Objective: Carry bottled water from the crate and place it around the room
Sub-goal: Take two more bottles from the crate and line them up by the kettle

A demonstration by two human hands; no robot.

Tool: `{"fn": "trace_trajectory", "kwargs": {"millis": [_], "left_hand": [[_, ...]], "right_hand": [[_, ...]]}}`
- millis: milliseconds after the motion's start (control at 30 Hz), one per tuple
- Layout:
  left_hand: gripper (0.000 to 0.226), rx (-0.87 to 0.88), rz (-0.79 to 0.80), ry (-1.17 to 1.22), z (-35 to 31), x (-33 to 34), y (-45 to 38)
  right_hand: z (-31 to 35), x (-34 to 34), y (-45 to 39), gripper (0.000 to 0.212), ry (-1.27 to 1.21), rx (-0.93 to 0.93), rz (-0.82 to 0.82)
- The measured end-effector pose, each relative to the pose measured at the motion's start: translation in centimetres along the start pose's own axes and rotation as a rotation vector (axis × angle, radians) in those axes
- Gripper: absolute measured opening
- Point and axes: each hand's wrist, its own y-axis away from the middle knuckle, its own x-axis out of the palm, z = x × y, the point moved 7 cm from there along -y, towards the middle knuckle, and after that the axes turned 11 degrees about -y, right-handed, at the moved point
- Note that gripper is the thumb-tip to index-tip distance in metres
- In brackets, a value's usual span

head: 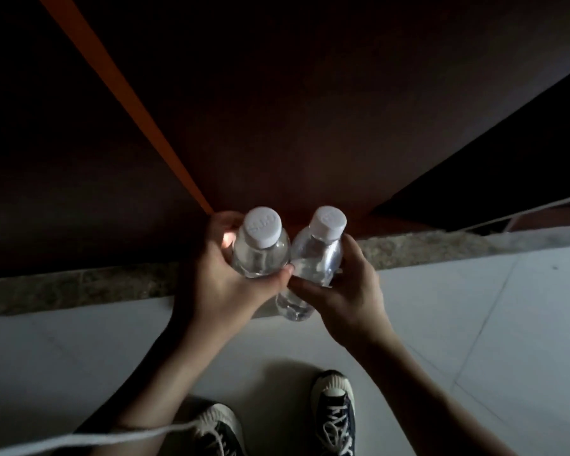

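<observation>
Two clear water bottles with white caps are held upright side by side at the middle of the view. My left hand (219, 281) grips the left bottle (259, 250) round its body. My right hand (346, 291) grips the right bottle (313, 258), which tilts a little to the right. The two bottles touch, and my thumbs nearly meet below them. The bottom of the right bottle shows between my hands. No crate is in view.
A dark brown door or panel (277, 110) with an orange strip (129, 93) stands right ahead. A speckled stone threshold (79, 287) runs across its foot. I stand on pale floor tiles (474, 324), both sneakers (334, 413) visible below. A white cord (79, 439) crosses the lower left.
</observation>
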Motion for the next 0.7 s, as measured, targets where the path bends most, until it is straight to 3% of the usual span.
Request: {"fn": "trace_trajectory", "kwargs": {"millis": [100, 367, 467, 600, 700], "left_hand": [[0.064, 0.039, -0.025, 0.160, -8.2, -6.5, -0.4], [0.033, 0.202, -0.098, 0.400, -29.8, -22.0, 1.0], [0.024, 0.209, -0.063, 0.507, -36.7, -25.5, 2.5], [0.046, 0.203, 0.003, 0.579, -45.7, -30.5, 4.8], [0.029, 0.272, -0.022, 0.582, -52.5, -34.9, 6.9]], "right_hand": [[9.9, -0.4, 1.3, 0.050, -0.152, -0.067, 0.063], [37.7, -2.2, 6.6, 0.064, -0.444, -0.253, 0.342], [46.7, -3.5, 9.1, 0.063, -0.470, -0.327, 0.379], [57.5, -5.5, 13.1, 0.048, -0.441, -0.407, 0.357], [64.0, -6.5, 16.7, 0.043, -0.403, -0.412, 0.380]]}}
